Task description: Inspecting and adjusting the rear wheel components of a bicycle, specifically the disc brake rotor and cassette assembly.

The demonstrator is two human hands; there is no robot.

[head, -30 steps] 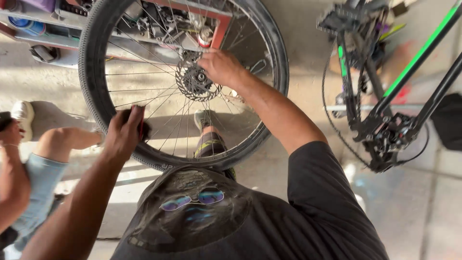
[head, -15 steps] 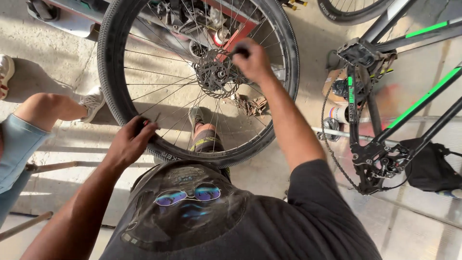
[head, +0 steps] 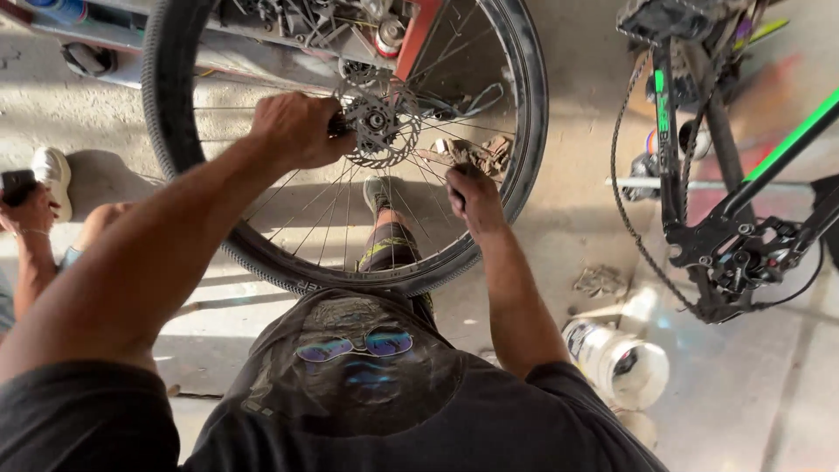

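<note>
The black-tyred, wire-spoked bicycle wheel (head: pixel 345 144) is standing upright in front of the person, off any frame, and its silver toothed brake disc (head: pixel 377 122) is sitting on the hub. Judging by that, the work at the hub is only partway along: the disc is in place, but whether its bolts are tight cannot be told, and the wheel is not yet back on a bike.

The left hand (head: pixel 297 131) is curling shut around the hub end just beside the disc, fingers wrapped, though what exactly it is gripping is hidden under the knuckles. The right hand (head: pixel 472 197) is closing into a fist low and to the right of the disc, inside the rim, pinching something dark among the spokes that is too small to identify.

Beyond the right hand, a black-and-green bicycle frame (head: pixel 743 192) is hanging with its chain loose, and a white plastic tub (head: pixel 616 358) is lying on the concrete near the right elbow.
</note>
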